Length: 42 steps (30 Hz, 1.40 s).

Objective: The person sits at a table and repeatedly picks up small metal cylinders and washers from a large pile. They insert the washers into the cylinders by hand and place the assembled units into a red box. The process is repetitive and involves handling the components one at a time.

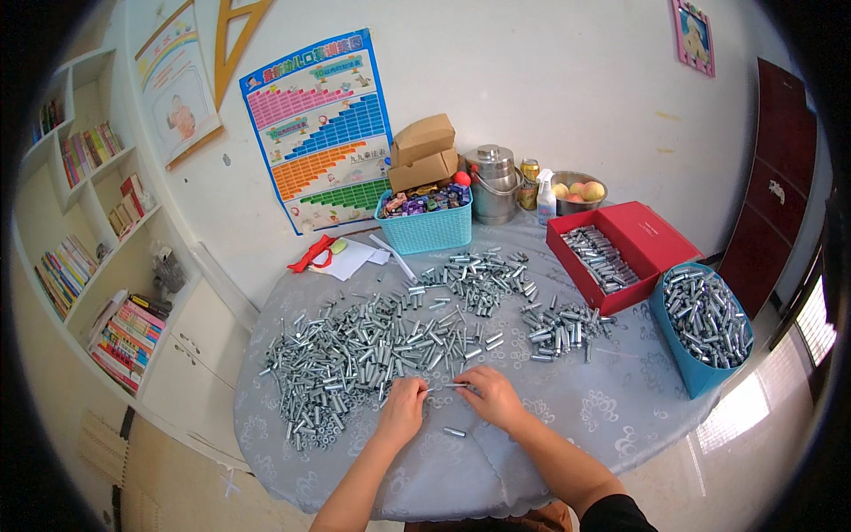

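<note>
Metal sleeves (372, 350) crowd both hands (448, 401); red box (625, 253) beyond.

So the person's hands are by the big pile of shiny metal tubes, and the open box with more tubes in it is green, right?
Not quite. The head view shows the open box holding tubes is red, not green. The rest is right: the left hand and right hand are on the table at the near edge of the big pile of metal tubes.
</note>
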### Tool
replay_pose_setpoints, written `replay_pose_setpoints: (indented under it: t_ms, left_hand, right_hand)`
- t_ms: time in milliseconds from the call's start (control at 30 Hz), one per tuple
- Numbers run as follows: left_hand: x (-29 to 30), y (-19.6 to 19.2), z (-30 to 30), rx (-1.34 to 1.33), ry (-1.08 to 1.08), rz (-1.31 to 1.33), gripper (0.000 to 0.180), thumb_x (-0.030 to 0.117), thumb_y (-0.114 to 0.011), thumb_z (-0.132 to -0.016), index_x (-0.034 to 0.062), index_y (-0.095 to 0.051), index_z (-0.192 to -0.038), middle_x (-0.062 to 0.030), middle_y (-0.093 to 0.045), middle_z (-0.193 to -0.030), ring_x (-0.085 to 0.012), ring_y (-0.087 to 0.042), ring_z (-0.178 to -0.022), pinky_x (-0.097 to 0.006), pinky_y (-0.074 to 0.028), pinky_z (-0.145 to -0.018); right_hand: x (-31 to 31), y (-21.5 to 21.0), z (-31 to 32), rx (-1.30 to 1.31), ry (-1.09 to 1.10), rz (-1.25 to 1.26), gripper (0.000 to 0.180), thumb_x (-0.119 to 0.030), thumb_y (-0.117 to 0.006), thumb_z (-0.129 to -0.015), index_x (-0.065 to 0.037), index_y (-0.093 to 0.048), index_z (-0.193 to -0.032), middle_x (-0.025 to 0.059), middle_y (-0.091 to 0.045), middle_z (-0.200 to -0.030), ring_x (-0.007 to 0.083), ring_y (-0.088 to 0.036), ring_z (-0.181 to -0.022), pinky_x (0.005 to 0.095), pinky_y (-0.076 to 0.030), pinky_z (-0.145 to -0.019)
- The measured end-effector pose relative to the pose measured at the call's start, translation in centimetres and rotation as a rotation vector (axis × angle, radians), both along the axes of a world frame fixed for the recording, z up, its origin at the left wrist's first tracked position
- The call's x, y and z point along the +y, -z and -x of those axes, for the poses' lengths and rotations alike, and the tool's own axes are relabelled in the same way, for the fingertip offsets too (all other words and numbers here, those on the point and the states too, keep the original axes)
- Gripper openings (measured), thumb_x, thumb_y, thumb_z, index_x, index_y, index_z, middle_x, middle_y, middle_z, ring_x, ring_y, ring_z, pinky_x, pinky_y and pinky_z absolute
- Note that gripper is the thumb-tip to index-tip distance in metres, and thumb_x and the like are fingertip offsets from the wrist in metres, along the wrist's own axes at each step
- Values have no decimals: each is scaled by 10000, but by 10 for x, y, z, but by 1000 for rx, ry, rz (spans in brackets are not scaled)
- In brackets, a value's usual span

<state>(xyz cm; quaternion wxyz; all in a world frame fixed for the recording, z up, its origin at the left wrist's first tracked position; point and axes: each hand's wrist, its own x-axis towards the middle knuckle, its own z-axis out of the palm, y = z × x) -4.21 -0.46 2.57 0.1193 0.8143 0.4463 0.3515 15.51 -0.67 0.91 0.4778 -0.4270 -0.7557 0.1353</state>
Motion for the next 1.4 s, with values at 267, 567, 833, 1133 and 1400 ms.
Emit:
replay_pose_setpoints:
  t_ms: [267,567,833,1133,1400]
  left_hand:
    - [-8,0,2,-91,-29,80,76,37,-515,-797,0,-486,-857,-142,-534,-831,-313,-476,-799,-368,-388,-727]
    - [-16,9,0,-365,-36,347,110,114,-439,-888,10,-471,-900,-52,-484,-682,-152,-458,-595,-284,-389,-554]
    - [-23,22,-15,-817,143,692,286,275,-317,-944,38,-430,-1057,-6,-468,-690,-62,-429,-557,-197,-376,-498]
    - [-22,29,-6,-743,-30,510,215,181,-418,-916,19,-559,-922,5,-456,-635,-49,-403,-518,-197,-370,-459]
    - [-23,25,12,-1285,-140,694,241,243,-407,-925,35,-529,-920,27,-384,-637,-52,-338,-496,-214,-324,-434]
  right_hand:
    - [-3,-9,1,1,-46,-13,165,-85,-640,-703,-63,-611,-864,98,-580,-826,281,-555,-792,359,-445,-692]
    - [-3,-5,7,57,-149,20,182,-79,-658,-694,-55,-614,-869,94,-594,-831,272,-567,-790,344,-454,-683]
    - [-11,-4,21,179,-179,155,197,-77,-675,-692,-39,-612,-875,97,-613,-851,252,-586,-803,326,-459,-723]
    - [-14,-5,29,188,-192,187,242,-106,-695,-692,-44,-600,-906,100,-596,-924,254,-569,-882,333,-446,-769]
    - [-3,5,23,-237,-83,19,168,-173,-647,-699,-91,-639,-846,59,-570,-945,257,-511,-921,360,-400,-795]
